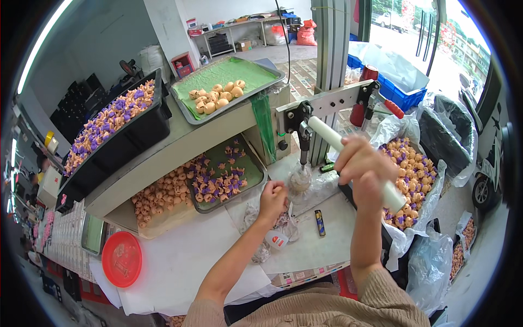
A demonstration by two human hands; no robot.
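Your right hand (366,163) is closed around the white handle (327,132) of the lever press, blurred, with the handle slanting down to the right and its far end poking out below your fist. The press's metal plunger (305,144) stands upright over a plastic-wrapped fixture (299,180) on the table (174,267), to the left of that hand.

Your left hand (273,203) is just left of the fixture, its fingers curled in together; whether they pinch anything, you cannot tell from here. Below its wrist, on crumpled clear plastic, lies a small white container (277,240) with a reddish printed label, too small to read. To its right is a slim dark-and-yellow item (320,223) with printed markings, also too fine to make out.

Left of your left hand, a green-lined tray (262,164) holds small tan and purple figure parts, next to a pile of tan round pieces (163,196). Above them, another tray (188,111) carries more round tan pieces, beside a black bin (128,150) full of purple and tan parts. A red dish (121,259) sits at your far left; tan and purple figures (408,174) fill a plastic-lined container at your right.
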